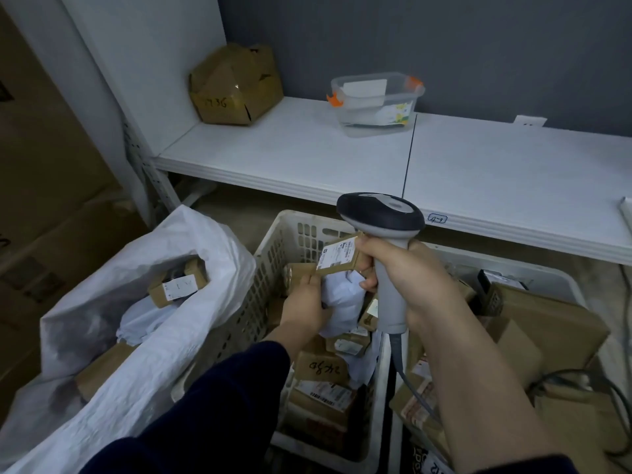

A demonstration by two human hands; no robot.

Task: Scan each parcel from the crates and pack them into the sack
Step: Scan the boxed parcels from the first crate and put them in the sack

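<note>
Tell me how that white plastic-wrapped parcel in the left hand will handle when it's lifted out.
Likely floppy: the white parcel is crumpled and creased where the left hand grips it. Probably light for its size, since one hand alone holds it over the crate. Its smooth plastic wrap may be slippery.

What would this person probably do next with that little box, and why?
Probably scan it: the right hand holds the scanner just above the labelled box gripped by the left hand, over the crate, not yet at the sack.
</note>
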